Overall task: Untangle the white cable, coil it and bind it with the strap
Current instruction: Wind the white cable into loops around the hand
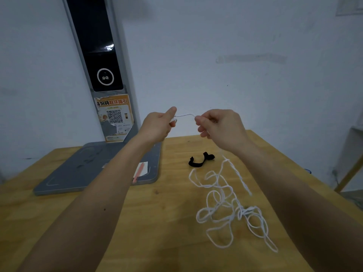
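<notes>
2 hands are raised above the worktop (pixel 137 222), with a short span of the white cable (pixel 220 205) drawn between them. The left hand (pixel 157 127) pinches one end between thumb and curled fingers; a small turn appears to sit around a fingertip, though the view is too small to confirm. The right hand (pixel 220 128) pinches the cable with fingers curled, and the line drops from it to the worktop.

Most of the cable lies in a loose tangle of overlapping loops on the right half of the worktop, near the right forearm. The strap (pixel 200 159), black, lies apart from the tangle, just beyond its far edge, untouched.

Judgement: untangling is at an early stage, with the free end located and coiling not begun. The next move calls for feeding the line hand over hand and lifting loops clear without tightening crossings.

A grey stand base (pixel 94 169) occupies the left of the worktop.
</notes>
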